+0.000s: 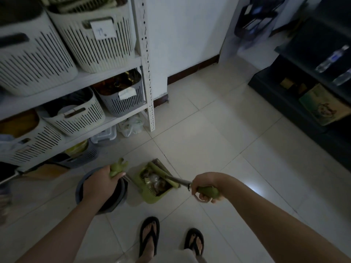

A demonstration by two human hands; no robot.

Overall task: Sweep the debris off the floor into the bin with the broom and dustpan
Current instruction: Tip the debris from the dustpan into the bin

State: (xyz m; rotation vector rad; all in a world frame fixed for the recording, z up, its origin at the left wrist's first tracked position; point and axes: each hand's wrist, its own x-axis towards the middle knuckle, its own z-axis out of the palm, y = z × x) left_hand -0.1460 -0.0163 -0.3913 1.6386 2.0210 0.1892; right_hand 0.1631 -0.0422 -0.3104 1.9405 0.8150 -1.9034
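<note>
Hands grip two green handles: left hand [101, 184] holds one over the bin [80, 188], right hand [206, 188] holds the debris-filled dustpan [152, 194].

A single head-worn wide-angle camera looks forward and steeply down at a tiled floor [218, 141]. The wearer's forearms enter from the bottom edge, and both sandalled feet [171, 238] lie at the near edge. Shelving with slotted baskets [98, 40] fills the left side, a dark cabinet [303, 95] the far right. Edges are curved and blurred. No second view exists.
</note>
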